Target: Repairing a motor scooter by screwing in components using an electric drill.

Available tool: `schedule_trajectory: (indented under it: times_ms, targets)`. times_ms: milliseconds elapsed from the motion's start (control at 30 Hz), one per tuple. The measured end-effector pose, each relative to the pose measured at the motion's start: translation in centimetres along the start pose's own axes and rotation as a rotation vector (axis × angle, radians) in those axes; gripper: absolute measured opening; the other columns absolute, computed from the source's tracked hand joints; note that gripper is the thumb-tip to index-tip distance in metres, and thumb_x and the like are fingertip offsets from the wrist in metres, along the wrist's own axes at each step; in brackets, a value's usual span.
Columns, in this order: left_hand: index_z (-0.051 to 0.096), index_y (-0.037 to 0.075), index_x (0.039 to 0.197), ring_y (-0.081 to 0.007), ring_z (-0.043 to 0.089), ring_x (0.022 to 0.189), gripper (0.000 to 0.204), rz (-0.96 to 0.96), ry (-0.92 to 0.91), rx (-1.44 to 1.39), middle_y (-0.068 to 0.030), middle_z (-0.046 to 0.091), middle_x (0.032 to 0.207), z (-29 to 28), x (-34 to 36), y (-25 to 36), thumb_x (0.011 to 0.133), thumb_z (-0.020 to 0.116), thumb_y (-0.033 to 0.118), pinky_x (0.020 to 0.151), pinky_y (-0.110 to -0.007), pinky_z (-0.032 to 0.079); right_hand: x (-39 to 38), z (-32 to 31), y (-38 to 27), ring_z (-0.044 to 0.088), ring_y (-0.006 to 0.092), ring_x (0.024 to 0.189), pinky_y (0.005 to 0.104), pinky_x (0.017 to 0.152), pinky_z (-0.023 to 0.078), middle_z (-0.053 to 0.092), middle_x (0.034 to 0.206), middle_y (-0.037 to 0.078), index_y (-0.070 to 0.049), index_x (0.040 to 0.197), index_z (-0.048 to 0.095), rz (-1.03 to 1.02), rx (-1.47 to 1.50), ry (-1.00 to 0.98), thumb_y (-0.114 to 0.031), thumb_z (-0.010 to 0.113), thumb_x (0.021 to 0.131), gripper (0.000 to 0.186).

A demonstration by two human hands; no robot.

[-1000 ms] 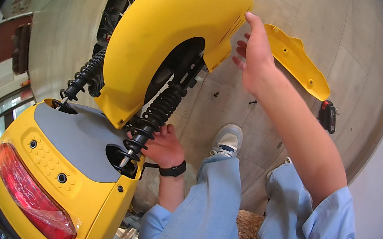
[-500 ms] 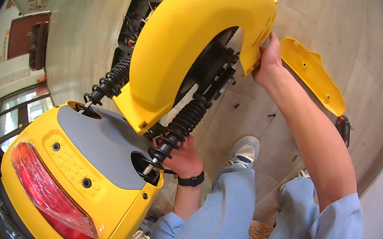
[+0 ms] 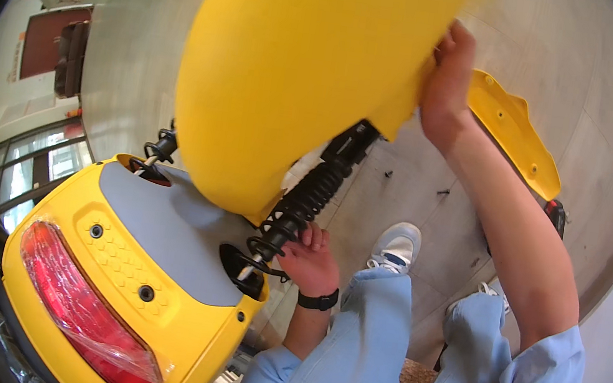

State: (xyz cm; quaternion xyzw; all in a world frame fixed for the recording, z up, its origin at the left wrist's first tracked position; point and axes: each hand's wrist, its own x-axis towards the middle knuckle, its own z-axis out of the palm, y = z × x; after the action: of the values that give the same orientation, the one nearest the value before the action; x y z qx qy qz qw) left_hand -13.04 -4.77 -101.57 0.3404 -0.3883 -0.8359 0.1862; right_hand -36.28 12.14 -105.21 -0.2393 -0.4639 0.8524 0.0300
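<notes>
A large curved yellow mudguard [image 3: 293, 58] fills the upper middle, lifted close to me over the black wheel parts. My right hand [image 3: 447, 90] grips its right edge, fingers partly hidden behind it. Beneath it, a black coil-spring shock absorber [image 3: 301, 202] runs down into the yellow and grey scooter body [image 3: 162, 227]. My left hand [image 3: 313, 262], a black band on its wrist, is beside the lower end of that spring. Its fingers are loosely bent and apart, some partly behind the coils, with nothing visible in them. A second shock absorber [image 3: 163, 147] shows at the mudguard's left.
A red tail light [image 3: 86, 310] under wrinkled clear film is on the scooter's near end. On the wooden floor lie another yellow panel [image 3: 516, 130], two small dark screws [image 3: 443, 192] and a black-and-red tool part [image 3: 555, 217]. My shoe [image 3: 397, 246] stands near the spring.
The mudguard has risen toward me and tilted, now covering the wheel and the tool case. My right hand moved up with it. My left hand has come out from under it, slightly rightward.
</notes>
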Motion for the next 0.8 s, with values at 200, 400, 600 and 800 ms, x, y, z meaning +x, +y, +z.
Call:
schedule_trajectory:
  times_ms: [200,400,600,800]
  targets:
    - [0.047,0.016,0.075,-0.0128,0.037,0.054,0.021,-0.078,0.0,0.116,0.0015,0.042,0.065,-1.4,0.4,0.4,0.092,0.049,0.028,0.055,-0.029,0.033,-1.4,1.8,2.4,0.057,0.0437,0.105,0.0464,0.093,0.045,0.064,0.109,0.025,-0.002,0.106,0.062,-0.294,-0.275,0.108,-0.042,0.036,0.097,0.049]
    - [0.043,0.017,0.073,-0.0143,0.035,0.054,0.025,-0.159,0.075,0.192,0.0016,0.039,0.063,-3.2,1.2,1.0,0.092,0.047,0.032,0.058,-0.032,0.032,-2.1,1.5,1.0,0.062,0.0461,0.096,0.0496,0.089,0.046,0.065,0.096,0.03,0.0,0.097,0.065,-0.227,-0.318,0.19,-0.043,0.044,0.093,0.048]
    - [0.041,0.017,0.073,-0.0155,0.036,0.055,0.042,-0.152,0.137,0.22,0.0012,0.039,0.061,-4.3,2.6,1.6,0.095,0.048,0.053,0.058,-0.032,0.032,-3.0,1.3,-0.5,0.064,0.0429,0.098,0.0451,0.094,0.049,0.066,0.1,0.03,0.006,0.103,0.067,0.022,-0.285,0.142,-0.044,0.045,0.091,0.056]
    - [0.041,0.02,0.067,-0.0136,0.037,0.049,0.06,-0.133,0.326,0.317,0.0043,0.04,0.055,-3.1,5.4,0.9,0.079,0.059,0.076,0.052,-0.029,0.031,-2.7,1.6,-1.2,0.066,0.0413,0.096,0.0441,0.092,0.05,0.067,0.097,0.03,0.007,0.097,0.068,0.011,-0.291,0.167,-0.043,0.044,0.091,0.055]
